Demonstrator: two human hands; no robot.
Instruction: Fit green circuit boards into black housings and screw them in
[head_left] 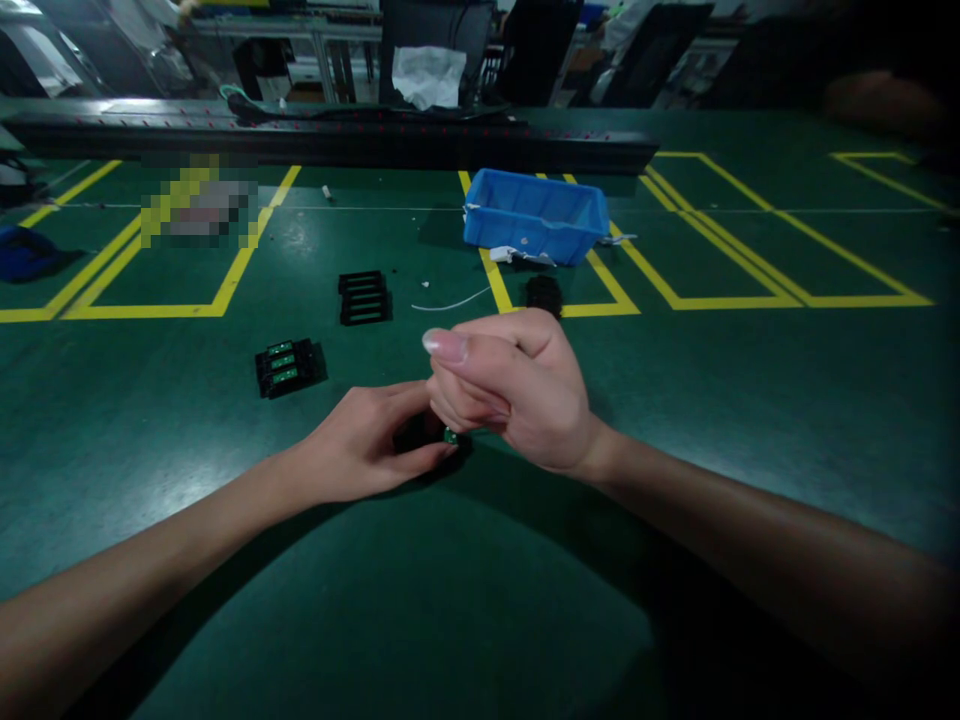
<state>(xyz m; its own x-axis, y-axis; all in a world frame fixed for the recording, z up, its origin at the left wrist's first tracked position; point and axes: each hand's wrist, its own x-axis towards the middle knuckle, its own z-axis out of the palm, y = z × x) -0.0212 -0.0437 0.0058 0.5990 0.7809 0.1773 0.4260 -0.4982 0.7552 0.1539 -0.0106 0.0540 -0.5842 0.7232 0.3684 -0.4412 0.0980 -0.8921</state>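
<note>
My left hand [367,440] rests low over the green table, thumb and fingers curved around a dark piece with a small green circuit board [451,435] showing. Most of that piece is hidden by my hands. Just above it, my right hand [517,390] is closed in a fist with the thumb on top; whatever its fingers hold, if anything, is hidden. To the left lies a black plastic holder with green circuit boards [285,366] in its slots. Farther back is a slotted black frame [364,298], and another black part [544,295] sits behind my right hand.
A blue plastic bin [536,215] stands beyond my hands, with white scraps at its front. A thin white wire [450,302] lies nearby. Across the back runs a long black rail [330,140]. Yellow tape lines mark the green table [420,600]. A blue object [26,252] is at far left.
</note>
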